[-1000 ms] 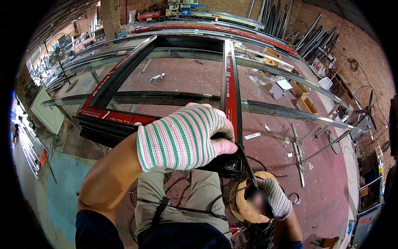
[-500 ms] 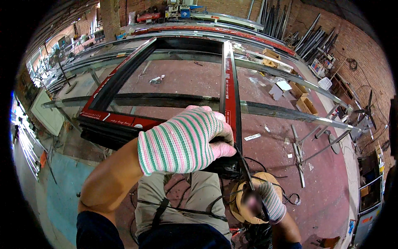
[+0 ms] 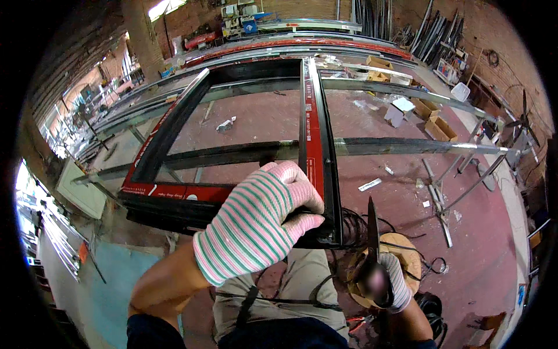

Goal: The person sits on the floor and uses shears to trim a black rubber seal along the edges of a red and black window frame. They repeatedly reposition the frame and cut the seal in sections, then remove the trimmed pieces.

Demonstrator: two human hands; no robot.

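Note:
A rectangular window frame [image 3: 314, 116], black with red film on its faces, lies before me across metal rails. My left hand [image 3: 261, 212], in a pink, green and white striped knit glove, is at its near right corner. Thumb and fingers are pinched together there; whatever is between them is hidden. Lower right, my right hand [image 3: 396, 282], in a similar glove, grips black-handled scissors [image 3: 372, 232], blades pointing up and away, apart from the frame. Loops of thin black strip [image 3: 353, 224] hang beside the corner and cross my lap.
Metal support rails [image 3: 407, 146] run left and right under the frame. Below the scissors is a round tan disc [image 3: 407, 247] with black strip over it. Open cardboard boxes [image 3: 440, 129] and scraps lie on the red floor. Long profiles [image 3: 439, 46] lean against the brick wall.
The scissors have moved away from the frame's corner to the right and now point more upright. My left hand stays pinched at the corner. The view has shifted slightly.

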